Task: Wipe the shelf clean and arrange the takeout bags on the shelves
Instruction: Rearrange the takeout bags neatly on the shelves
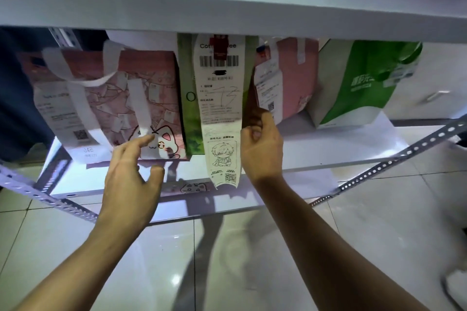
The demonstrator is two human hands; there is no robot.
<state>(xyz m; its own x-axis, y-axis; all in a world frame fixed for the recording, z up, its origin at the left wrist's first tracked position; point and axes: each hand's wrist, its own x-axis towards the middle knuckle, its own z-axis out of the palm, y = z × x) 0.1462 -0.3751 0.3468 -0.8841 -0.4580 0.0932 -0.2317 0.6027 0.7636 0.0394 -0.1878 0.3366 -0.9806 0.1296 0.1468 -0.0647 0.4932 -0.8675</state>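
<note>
Four takeout bags stand along the lower shelf (316,156). Left hand (131,171), grip apart, fingertips touch the pink cat bag (121,98). Right hand (261,149), grip clamped on the green bag (188,113) edge beside its long receipt (221,108). Risk: receipt overhangs the front edge; a tug may tear it or tip the bag.

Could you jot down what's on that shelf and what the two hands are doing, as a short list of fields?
shelf: white board on a perforated metal frame
bags, left to right: pink cat bag, green bag with long receipt, small pink bag, green-and-white bag
left hand: open, fingers touching the pink cat bag
right hand: fingers curled at the green bag's edge
</note>
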